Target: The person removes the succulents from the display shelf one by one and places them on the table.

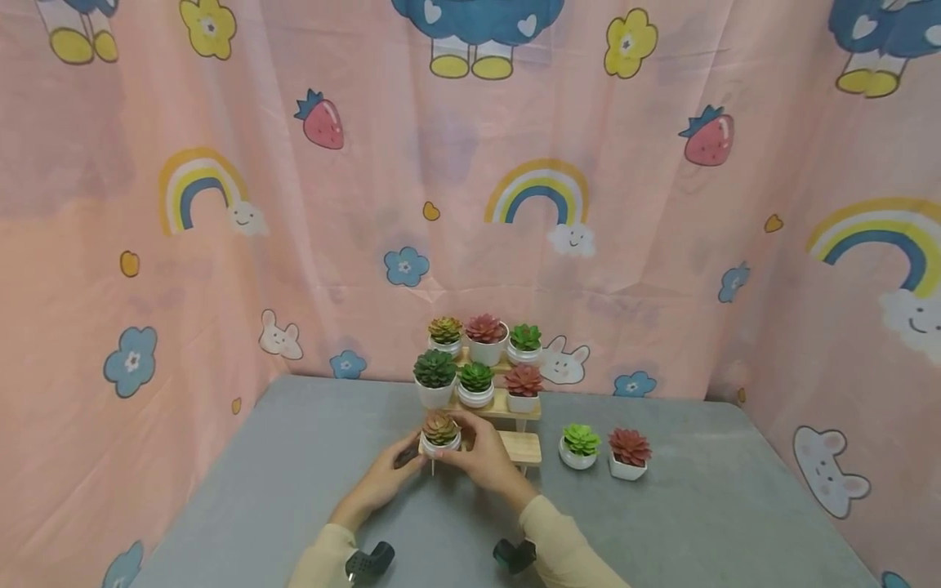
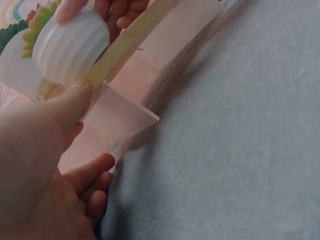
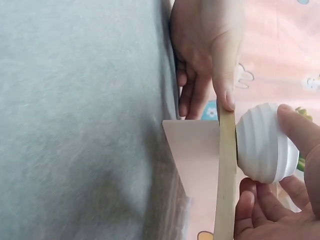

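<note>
A small potted succulent with reddish-orange leaves stands on the left end of the lowest step of a tiered wooden display stand. My right hand pinches its ribbed white pot between thumb and fingers, and the pot's base meets the board. At that step's left end, my left hand lays its thumb on the board's edge. The left fingers curl below, beside the stand's pale side support. Leaves of the held plant are mostly hidden in both wrist views.
Several potted succulents fill the stand's upper two steps, among them a dark green one and a pink one. Right of the stand, a bright green succulent and a red one sit on the grey table. A pink patterned curtain hangs behind.
</note>
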Motion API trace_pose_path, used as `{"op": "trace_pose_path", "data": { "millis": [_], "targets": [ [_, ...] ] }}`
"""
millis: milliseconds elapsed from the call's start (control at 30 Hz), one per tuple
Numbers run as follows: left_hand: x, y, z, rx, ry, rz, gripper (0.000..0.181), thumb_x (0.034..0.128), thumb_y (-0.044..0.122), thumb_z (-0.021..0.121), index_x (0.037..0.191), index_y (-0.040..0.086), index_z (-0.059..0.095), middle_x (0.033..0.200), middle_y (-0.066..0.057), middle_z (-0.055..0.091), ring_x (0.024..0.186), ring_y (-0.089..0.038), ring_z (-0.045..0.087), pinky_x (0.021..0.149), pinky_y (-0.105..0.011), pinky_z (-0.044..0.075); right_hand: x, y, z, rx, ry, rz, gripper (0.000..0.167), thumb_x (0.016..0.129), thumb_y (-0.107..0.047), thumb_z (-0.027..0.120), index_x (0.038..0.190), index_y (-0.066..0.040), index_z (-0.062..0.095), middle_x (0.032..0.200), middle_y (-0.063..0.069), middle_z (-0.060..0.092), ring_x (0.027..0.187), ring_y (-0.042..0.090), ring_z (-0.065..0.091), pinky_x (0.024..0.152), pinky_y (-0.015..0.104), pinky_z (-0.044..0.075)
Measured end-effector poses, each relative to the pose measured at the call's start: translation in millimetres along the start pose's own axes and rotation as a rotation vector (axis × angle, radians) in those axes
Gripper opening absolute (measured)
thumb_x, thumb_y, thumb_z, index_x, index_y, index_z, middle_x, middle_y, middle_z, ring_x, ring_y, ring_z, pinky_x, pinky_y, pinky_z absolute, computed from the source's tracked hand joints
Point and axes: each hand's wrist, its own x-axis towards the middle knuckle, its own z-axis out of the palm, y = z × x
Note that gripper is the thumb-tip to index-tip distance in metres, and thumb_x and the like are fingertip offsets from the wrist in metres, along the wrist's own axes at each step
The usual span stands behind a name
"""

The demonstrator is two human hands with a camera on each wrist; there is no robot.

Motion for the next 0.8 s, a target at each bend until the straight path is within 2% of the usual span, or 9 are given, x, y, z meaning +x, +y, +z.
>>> {"op": "trace_pose_path", "data": {
  "millis": [100, 167, 267, 400, 500, 633, 800],
  "targets": [
    [0.2, 0.1, -0.3, -0.026, -0.021, -0.01, 0.062, 0.1039, 0.025, 0.058, 0.158, 0.007, 0.033, 0.154, -0.023, 0.046, 0.147, -0.043, 0.039, 0.119, -0.056, 0.037, -6.3, -1, -4, -0.028, 0.028, 0.013, 0.053, 0.085, -0.019, 0.083, 0.132, -0.008, 0.062, 0.128, 0.014, 0.068, 0.101, 0.017, 0.059, 0.082, 0.026, 0.052],
    [0.2, 0.5, -0.4, -0.043, -0.034, -0.006, 0.063, 0.1044, 0.024, 0.057, 0.158, 0.005, 0.031, 0.155, -0.025, 0.044, 0.147, -0.043, 0.038, 0.118, -0.055, 0.039, -10.8, -2, -8, -0.028, 0.038, 0.02, 0.053, 0.084, -0.018, 0.084, 0.131, -0.007, 0.062, 0.126, 0.014, 0.068, 0.099, 0.015, 0.058, 0.078, 0.023, 0.05],
    [0.5, 0.9, 0.1, -0.051, -0.033, -0.007, 0.063, 0.1043, 0.023, 0.057, 0.158, 0.004, 0.031, 0.156, -0.025, 0.043, 0.149, -0.044, 0.035, 0.119, -0.055, 0.037, -18.0, -5, -14, -0.01, 0.042, 0.029, 0.054, 0.084, -0.016, 0.084, 0.132, -0.006, 0.062, 0.127, 0.015, 0.067, 0.105, 0.018, 0.06, 0.08, 0.025, 0.052],
    [0.9, 1.5, 1.1, -0.04, -0.009, -0.021, 0.062, 0.1033, 0.023, 0.059, 0.157, 0.005, 0.034, 0.157, -0.023, 0.043, 0.151, -0.044, 0.032, 0.122, -0.058, 0.03, -29.4, -9, -24, -0.01, 0.03, 0.03, 0.055, 0.084, -0.017, 0.083, 0.133, -0.005, 0.061, 0.128, 0.016, 0.066, 0.111, 0.022, 0.061, 0.082, 0.028, 0.054],
    [1.1, 1.1, 1.9, -0.018, 0.01, -0.03, 0.061, 0.1023, 0.023, 0.06, 0.156, 0.006, 0.037, 0.155, -0.022, 0.046, 0.15, -0.044, 0.032, 0.123, -0.061, 0.026, -38.1, -11, -32, -0.011, 0.018, 0.031, 0.055, 0.085, -0.018, 0.083, 0.134, -0.006, 0.06, 0.127, 0.017, 0.065, 0.109, 0.018, 0.061, 0.081, 0.025, 0.054],
    [0.9, -0.2, 2.5, 0.007, 0.025, -0.032, 0.061, 0.1019, 0.024, 0.061, 0.155, 0.006, 0.039, 0.152, -0.022, 0.05, 0.149, -0.045, 0.035, 0.122, -0.062, 0.027, -48.1, -10, -44, 0.008, 0.012, 0.016, 0.054, 0.086, -0.017, 0.082, 0.133, -0.004, 0.06, 0.126, 0.019, 0.065, 0.104, 0.011, 0.06, 0.079, 0.022, 0.054],
    [1.9, -2.1, 2.3, 0.017, 0.029, -0.048, 0.062, 0.1017, 0.029, 0.061, 0.156, 0.009, 0.039, 0.155, -0.021, 0.046, 0.15, -0.044, 0.033, 0.123, -0.061, 0.026, -59.7, -13, -61, -0.011, 0.035, 0.033, 0.054, 0.085, -0.017, 0.082, 0.133, -0.005, 0.061, 0.126, 0.018, 0.065, 0.103, 0.008, 0.059, 0.079, 0.028, 0.054]
  ]
}}
